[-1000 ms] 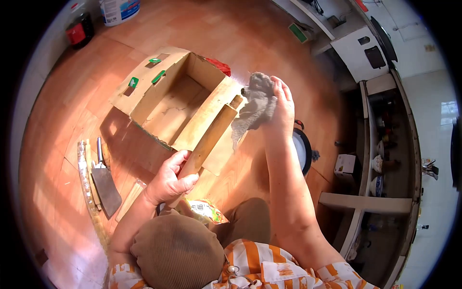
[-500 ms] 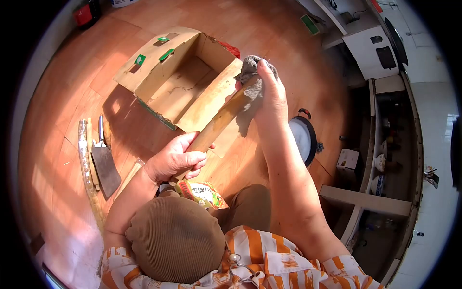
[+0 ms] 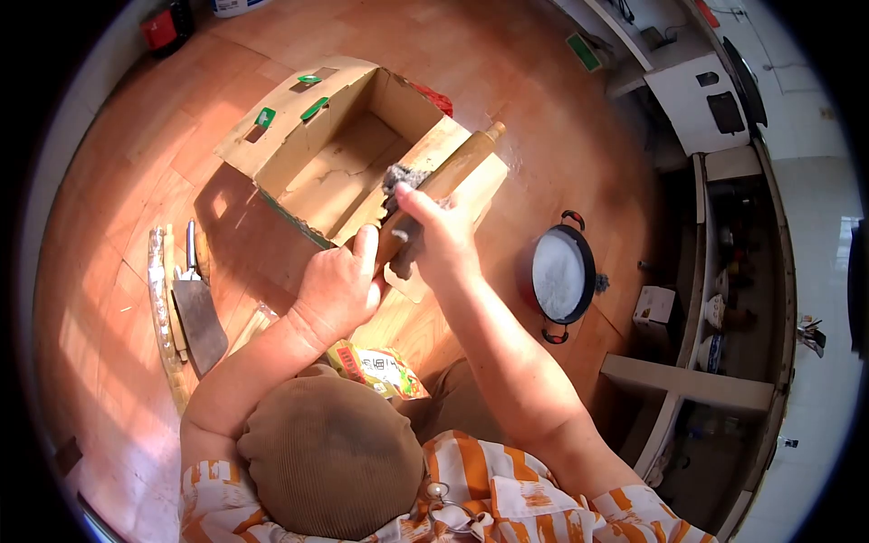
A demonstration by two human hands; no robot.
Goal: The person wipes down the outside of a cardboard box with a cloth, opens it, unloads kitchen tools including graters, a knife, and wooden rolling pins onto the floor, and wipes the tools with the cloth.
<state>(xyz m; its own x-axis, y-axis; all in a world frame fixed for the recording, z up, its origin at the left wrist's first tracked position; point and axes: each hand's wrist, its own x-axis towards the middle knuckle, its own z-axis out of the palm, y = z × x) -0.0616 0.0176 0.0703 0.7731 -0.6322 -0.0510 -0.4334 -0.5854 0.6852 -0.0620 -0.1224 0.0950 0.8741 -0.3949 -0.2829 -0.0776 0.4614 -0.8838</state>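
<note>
Open-topped tan cardboard box (image 3: 288, 98): my landmark, standing on the floor; "near" means the person's side of it.
Long brown wooden rolling pin (image 3: 460, 163): over the box's right-hand flap (image 3: 486, 181); whether it touches the cardboard I cannot tell from here.
Long axis: slanting from the box's near corner away and to the right, roughly parallel to that side of the box. A slim round handle shows bare at the far end.
Left hand (image 3: 339, 281): at the box's near corner, fingers wrapped round the pin's near end and hiding it, index finger laid along the wood.
Right hand (image 3: 439, 226): beside the box's right-hand flap, farther up the pin, curled narrow with the thumb uppermost, gripping a crumpled grey cloth (image 3: 398, 175) against the wood.
Cloth's lie: bunched on the pin's box side, a loose tail hanging on the near side.
Nearer hand: the right is nearer the bare far handle; the left has the near end. The two are near each other.
Round black pan with white contents (image 3: 588, 267): right of the box, well apart from the pin.
Dark broad-bladed cleaver (image 3: 199, 321): left of the box's near corner, well apart from both hands.
Yellow-and-red plastic packet (image 3: 376, 366): on the box's near side, below the left hand.
</note>
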